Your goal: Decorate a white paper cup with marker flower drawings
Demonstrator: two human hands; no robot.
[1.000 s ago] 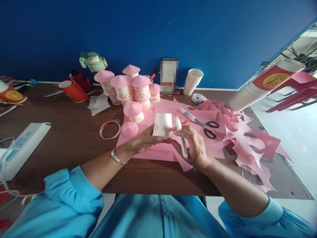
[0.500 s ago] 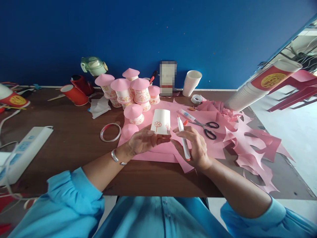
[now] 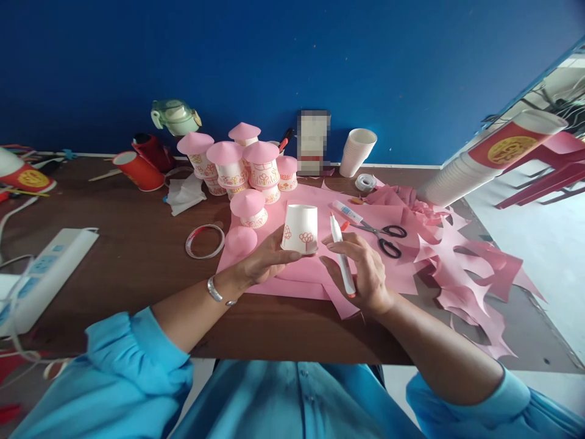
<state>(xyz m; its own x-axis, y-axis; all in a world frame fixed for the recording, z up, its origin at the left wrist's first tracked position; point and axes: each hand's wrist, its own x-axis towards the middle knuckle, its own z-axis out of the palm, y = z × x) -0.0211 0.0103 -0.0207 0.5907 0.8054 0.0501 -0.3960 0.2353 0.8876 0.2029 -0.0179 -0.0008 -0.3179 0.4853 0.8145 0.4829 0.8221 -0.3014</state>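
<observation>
A white paper cup (image 3: 300, 224), bottom up, rests in my left hand (image 3: 266, 259), whose fingers grip it near the rim. Red flower drawings show on its side. To its right, my right hand (image 3: 363, 271) is closed around a white marker (image 3: 342, 256), its reddish tip uncapped and pointing up and away, apart from the cup. Beneath both hands lies pink paper (image 3: 292, 277). Black-handled scissors (image 3: 381, 236) and a glue tube (image 3: 347, 211) rest on it, right of the cup.
Decorated cups with pink cone roofs (image 3: 247, 207) stand behind left. A tape roll (image 3: 205, 241) lies left, near a power strip (image 3: 50, 274). Pink scraps (image 3: 475, 274) cover the right side. White cups (image 3: 358, 152) and a long cup stack (image 3: 493, 158) are farther back.
The cup has been turned in my left hand, so a different flower faces me. My left fingers have shifted along its rim. My right hand keeps the marker in nearly the same place.
</observation>
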